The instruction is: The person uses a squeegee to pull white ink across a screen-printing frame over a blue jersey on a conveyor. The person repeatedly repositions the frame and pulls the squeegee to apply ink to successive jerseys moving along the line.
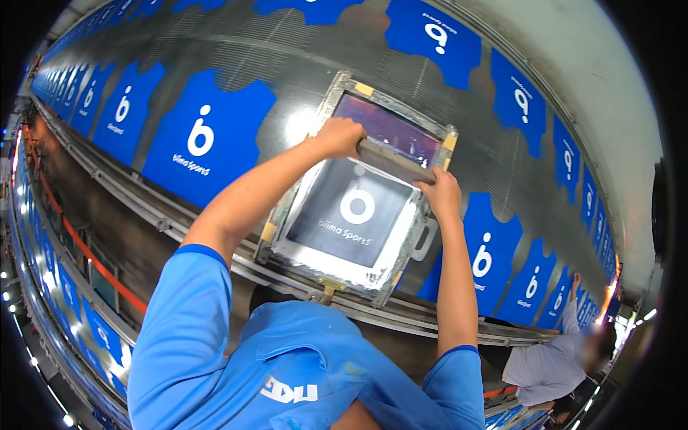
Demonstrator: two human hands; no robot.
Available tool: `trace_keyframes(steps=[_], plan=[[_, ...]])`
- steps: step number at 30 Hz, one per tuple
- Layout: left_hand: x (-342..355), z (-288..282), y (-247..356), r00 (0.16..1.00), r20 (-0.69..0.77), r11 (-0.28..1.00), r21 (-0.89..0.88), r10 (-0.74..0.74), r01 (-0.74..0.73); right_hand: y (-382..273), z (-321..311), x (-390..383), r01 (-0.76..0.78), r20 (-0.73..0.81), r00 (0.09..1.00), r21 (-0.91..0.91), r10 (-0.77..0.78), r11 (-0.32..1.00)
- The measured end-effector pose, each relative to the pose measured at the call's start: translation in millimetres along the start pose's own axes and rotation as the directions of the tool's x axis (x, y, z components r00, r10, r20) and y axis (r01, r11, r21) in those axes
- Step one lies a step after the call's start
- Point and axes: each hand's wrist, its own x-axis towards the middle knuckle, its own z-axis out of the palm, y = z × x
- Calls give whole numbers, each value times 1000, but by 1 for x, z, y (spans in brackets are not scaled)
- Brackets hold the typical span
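A screen-printing frame [450,147] lies on the long dark table in front of me, tilted slightly clockwise. Its mesh [315,211] carries a white round logo with lettering, and dark purple ink shows in its far part. Across the mesh runs a squeegee [395,160], gripped at both ends. My left hand [341,137] is closed around its left end, my right hand [442,193] around its right end. What lies under the frame is hidden. Left of it rests a blue shirt-shaped fabric panel [240,136] with a white print; another printed blue panel [494,247] lies to the right.
More blue panels [437,36] line the table's far side. A metal rail [165,226] runs along the near edge, with a bracket [328,288] at the frame's near side. At the far right another person [548,369] reaches over the table. An orange-red strip [89,251] runs at left.
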Motion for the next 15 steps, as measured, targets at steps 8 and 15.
trace_keyframes(steps=[8, 15], plan=[[32, 0, -2, 999, 8, 997, 69, 31, -32, 15, 15, 21, -191, 110, 979, 193, 172, 962], [-88, 42, 20, 999, 39, 997, 83, -9, 6, -10, 52, -104, -113, 90, 992, 245, 94, 963]])
